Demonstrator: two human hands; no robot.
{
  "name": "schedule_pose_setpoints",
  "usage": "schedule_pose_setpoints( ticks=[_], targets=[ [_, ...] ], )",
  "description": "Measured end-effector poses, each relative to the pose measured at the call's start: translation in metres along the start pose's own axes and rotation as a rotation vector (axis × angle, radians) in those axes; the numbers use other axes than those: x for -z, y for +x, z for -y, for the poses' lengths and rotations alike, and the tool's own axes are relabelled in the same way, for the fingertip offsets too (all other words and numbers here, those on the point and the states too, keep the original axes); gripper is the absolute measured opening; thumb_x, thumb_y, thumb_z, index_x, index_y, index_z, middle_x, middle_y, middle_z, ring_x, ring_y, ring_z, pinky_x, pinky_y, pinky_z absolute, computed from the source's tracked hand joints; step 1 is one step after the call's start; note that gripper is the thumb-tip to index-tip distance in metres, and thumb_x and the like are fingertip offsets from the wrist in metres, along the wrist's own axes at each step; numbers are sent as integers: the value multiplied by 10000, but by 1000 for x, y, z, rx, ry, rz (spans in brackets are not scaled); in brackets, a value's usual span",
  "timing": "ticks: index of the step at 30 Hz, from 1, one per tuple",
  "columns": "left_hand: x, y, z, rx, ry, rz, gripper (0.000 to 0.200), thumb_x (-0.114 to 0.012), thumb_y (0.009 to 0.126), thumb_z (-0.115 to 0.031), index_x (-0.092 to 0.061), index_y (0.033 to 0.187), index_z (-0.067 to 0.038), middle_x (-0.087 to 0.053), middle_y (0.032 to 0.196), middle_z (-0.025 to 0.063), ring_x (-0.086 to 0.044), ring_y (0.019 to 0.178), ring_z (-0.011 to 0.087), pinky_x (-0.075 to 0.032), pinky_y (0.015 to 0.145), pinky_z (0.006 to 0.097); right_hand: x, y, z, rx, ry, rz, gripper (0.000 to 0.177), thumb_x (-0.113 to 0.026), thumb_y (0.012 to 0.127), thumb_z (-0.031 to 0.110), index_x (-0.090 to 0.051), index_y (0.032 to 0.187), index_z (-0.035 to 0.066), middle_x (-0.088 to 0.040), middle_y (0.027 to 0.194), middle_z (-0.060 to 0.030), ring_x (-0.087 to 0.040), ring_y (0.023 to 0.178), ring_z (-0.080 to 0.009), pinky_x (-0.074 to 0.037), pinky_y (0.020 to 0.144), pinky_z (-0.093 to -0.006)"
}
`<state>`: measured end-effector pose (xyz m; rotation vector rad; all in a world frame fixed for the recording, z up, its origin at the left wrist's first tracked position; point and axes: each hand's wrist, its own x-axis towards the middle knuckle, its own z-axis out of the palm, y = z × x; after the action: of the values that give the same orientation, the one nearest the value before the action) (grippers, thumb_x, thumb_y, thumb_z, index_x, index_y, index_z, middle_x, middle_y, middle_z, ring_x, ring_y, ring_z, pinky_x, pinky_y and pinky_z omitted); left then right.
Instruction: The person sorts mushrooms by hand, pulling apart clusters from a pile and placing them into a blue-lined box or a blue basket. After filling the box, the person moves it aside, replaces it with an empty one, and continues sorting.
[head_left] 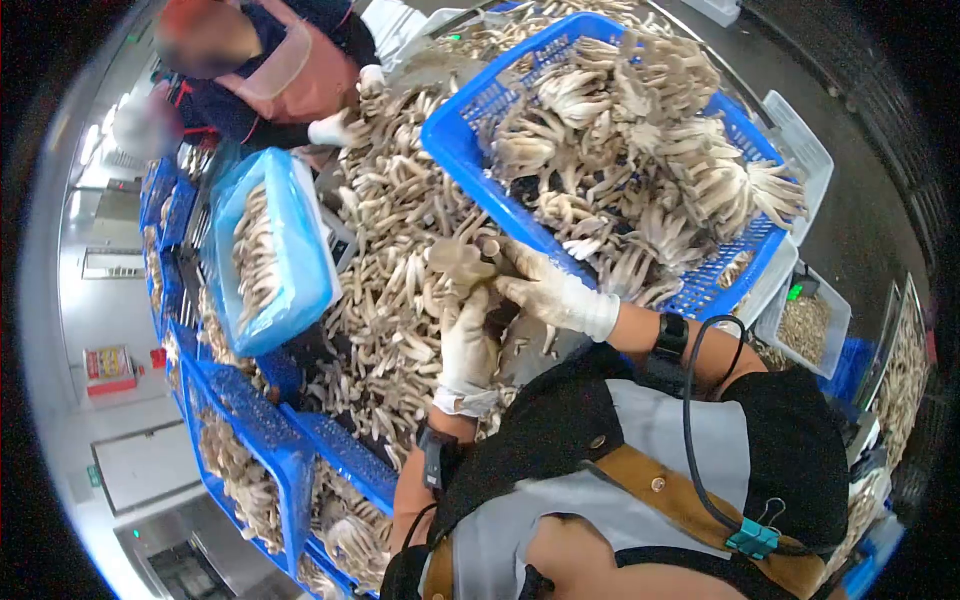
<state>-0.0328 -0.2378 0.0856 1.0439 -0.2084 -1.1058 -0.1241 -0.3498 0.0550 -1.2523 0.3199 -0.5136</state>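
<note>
My left hand (468,350), in a white glove, is closed on oyster mushrooms (460,266) with broad greyish caps, the thumb pointing up along them. Close beside it, my white-gloved right hand (555,290) has its fingers curled against the same mushrooms from the other side. Parts of the fingertips and stems between the hands are hidden. Beneath both hands spreads a pile of loose oyster mushrooms (385,260) on the work table. Just beyond my right hand, a blue perforated crate (475,140) is heaped with big mushroom clusters (640,130).
A blue-lined tub (318,270) with neatly laid mushrooms stands left of the pile. Further blue crates (290,465) of mushrooms line the lower left. A co-worker (300,75) in a pink apron and white gloves works across the table. A white bin (835,325) sits at right.
</note>
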Motion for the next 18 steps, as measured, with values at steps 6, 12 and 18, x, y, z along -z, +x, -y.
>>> schedule_pose_setpoints(
  ticks=[6, 12, 18],
  targets=[
    [25, -27, -14, -123, -83, -127, 318, -570, 968, -244, -541, 1230, -67, -636, 1099, 88, -648, 953, 209, -547, 829, 354, -31, -3, -9, -8, -166, -26, 576, -674, 818, 89, -422, 1318, -46, -536, 1204, -104, -499, 1094, -160, -400, 981, -313],
    [47, -53, -18, -204, 15, -122, 359, -567, 970, -260, -498, 1281, -95, -613, 1155, 72, -625, 1019, 200, -522, 880, 375, -69, -2, 18, 28, -419, 34, 545, -697, 824, 236, -481, 1244, -36, -562, 1110, -179, -529, 1069, -262, -414, 945, -366],
    [64, -75, -21, -293, 35, -219, 459, -592, 960, -253, -422, 1357, -97, -566, 1247, 77, -563, 1124, 197, -495, 918, 355, -101, 2, 5, 52, -709, 198, 424, -533, 808, 116, -503, 1204, -30, -566, 1127, -273, -528, 1104, -414, -422, 950, -430]
  ],
)
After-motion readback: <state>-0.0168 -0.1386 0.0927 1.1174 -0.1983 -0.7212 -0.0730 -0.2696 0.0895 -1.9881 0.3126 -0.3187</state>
